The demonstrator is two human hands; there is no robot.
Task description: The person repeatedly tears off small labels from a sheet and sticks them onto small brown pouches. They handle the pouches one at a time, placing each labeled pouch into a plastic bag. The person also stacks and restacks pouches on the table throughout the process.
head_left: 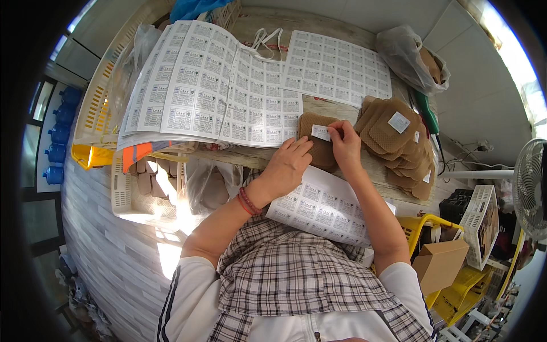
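Note:
A brown, dimpled insole-shaped piece [317, 153] lies on the table in front of me. On its upper part is a small white printed label [320, 132]. My right hand [346, 148] pinches the label's right end between thumb and fingers. With fingers stretched out and nearly flat, my left hand [286, 168] rests at the piece's left edge; it grips nothing visible. A sheet of printed labels [327, 208] slopes over my lap beneath my forearms. To the right sits a heap of similar brown pieces [388, 128], several bearing white labels.
Large label sheets [196, 85] cover the table's left, with another sheet [339, 65] at the back. A clear plastic bag [399, 54] stands at the back right. Yellow crates [462, 290], a cardboard box [440, 263] and a fan [531, 188] are on my right.

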